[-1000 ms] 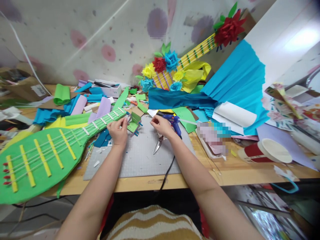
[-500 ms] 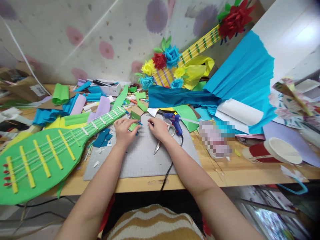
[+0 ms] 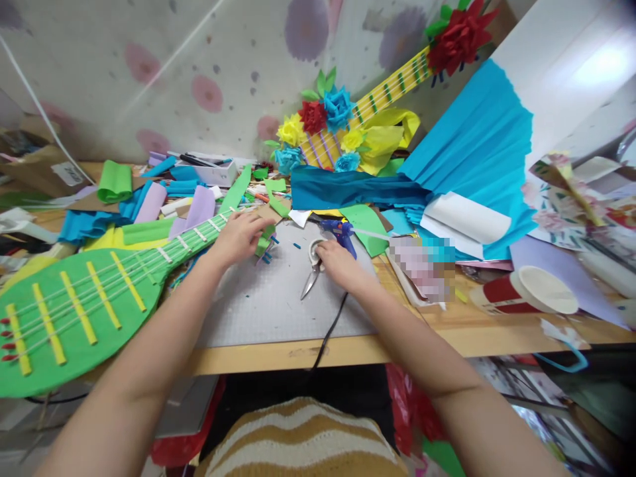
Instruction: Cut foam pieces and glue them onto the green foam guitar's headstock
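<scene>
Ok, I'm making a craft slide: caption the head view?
Right hand at the scissors, left hand by the neck of the green instrument.

This looks like a small craft workshop: a wooden table [image 3: 248, 361] carries a gridded cutting mat [image 3: 268, 318], scissors [image 3: 310, 281] and a blue glue gun [image 3: 342, 230]. Around them crowd coloured paper rolls [image 3: 115, 182], scraps and a white tray [image 3: 218, 175] of pens. Two string-instrument models, a green one [image 3: 84, 311] and a flower-decked yellow one [image 3: 392, 89], share the surface, before a wall [image 3: 223, 132] patterned with pink and purple blooms
</scene>
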Demonstrator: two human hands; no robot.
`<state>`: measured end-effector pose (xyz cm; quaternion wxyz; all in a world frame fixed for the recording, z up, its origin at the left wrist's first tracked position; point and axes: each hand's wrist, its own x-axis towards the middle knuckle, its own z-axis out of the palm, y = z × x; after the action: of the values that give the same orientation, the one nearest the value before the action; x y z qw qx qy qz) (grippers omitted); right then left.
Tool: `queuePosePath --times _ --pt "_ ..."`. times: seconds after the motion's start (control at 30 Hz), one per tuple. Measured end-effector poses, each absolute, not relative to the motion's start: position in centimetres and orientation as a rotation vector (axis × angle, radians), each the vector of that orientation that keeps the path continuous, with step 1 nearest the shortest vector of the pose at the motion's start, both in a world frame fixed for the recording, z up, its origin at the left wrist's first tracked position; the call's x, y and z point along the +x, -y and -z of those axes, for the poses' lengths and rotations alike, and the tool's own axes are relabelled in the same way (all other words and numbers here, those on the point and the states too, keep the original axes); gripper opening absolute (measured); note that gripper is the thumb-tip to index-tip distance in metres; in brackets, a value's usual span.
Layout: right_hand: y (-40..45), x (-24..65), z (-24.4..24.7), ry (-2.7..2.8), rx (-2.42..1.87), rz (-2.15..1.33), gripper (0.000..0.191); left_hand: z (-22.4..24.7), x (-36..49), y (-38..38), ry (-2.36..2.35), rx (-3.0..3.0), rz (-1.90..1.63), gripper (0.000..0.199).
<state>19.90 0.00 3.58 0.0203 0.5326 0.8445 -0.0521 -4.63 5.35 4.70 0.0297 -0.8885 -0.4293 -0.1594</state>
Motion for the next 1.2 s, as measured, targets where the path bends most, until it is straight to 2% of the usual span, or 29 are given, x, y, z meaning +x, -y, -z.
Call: queuePosePath --times 0.17,0.33,0.53,0.73,0.83,0.93,1.1,1.2 --pt "-0.3 19.6 -2.0 -2.656 1.456 -0.090 0.023 -6.4 -3.6 -6.0 0.976 -2.879 0.092 0.042" --pt "-0.6 19.9 -2.0 -2.662 1.398 -0.114 0.021 -7.0 -3.1 -6.1 1.049 -2.813 -0.034 0.028" --pt "-0.6 21.6 -2.2 -2.868 1.413 0.037 0.019 -8.8 -4.0 -6.0 1.363 -2.786 0.269 0.027" --pt "-0.3 21.5 -2.3 -3.005 1.817 0.644 0.028 -9.2 -4.9 -4.8 1.991 -2.657 0.663 0.033" --pt "-0.3 19.9 -2.9 -2.982 2.044 0.828 0.027 -8.1 -5.1 -4.0 2.007 -2.616 0.907 0.030" --pt "-0.8 18.3 -3.9 -2.983 2.142 0.735 0.027 -7.2 -5.1 -3.1 1.915 -2.698 1.018 0.027" --pt "-2.0 17.0 -4.5 -2.934 2.191 0.516 0.042 -6.5 -5.1 -2.5 1.844 -2.752 1.168 0.022" --pt "-2.5 16.8 -4.2 -2.896 2.173 0.445 0.037 -6.3 -5.3 -2.4 1.839 -2.776 1.189 0.022"
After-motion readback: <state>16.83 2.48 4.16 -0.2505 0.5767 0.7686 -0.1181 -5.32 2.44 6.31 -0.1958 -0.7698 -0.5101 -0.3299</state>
